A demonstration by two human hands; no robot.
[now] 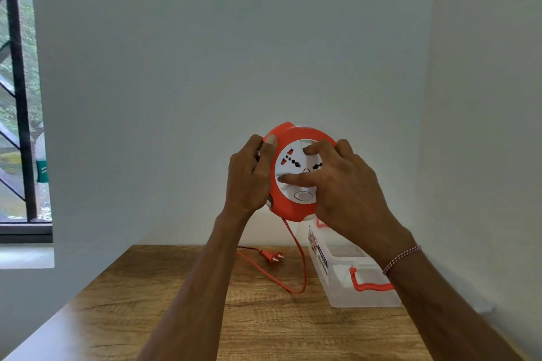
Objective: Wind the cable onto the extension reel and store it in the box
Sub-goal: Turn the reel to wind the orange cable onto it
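Extension reel (pixel 293 173) is held up in the air above the wooden table (pixel 146 316), gripped at its orange rim by the curled left hand (pixel 249 176). The white centre disc is pressed by the thumb and fingertips of the right hand (pixel 337 182). Loose cable (pixel 302 261) hangs down to the plug (pixel 272 256); the box (pixel 346 296) is waiting beside. The disc should be turned evenly while the rim is kept steady, so tangling is avoided
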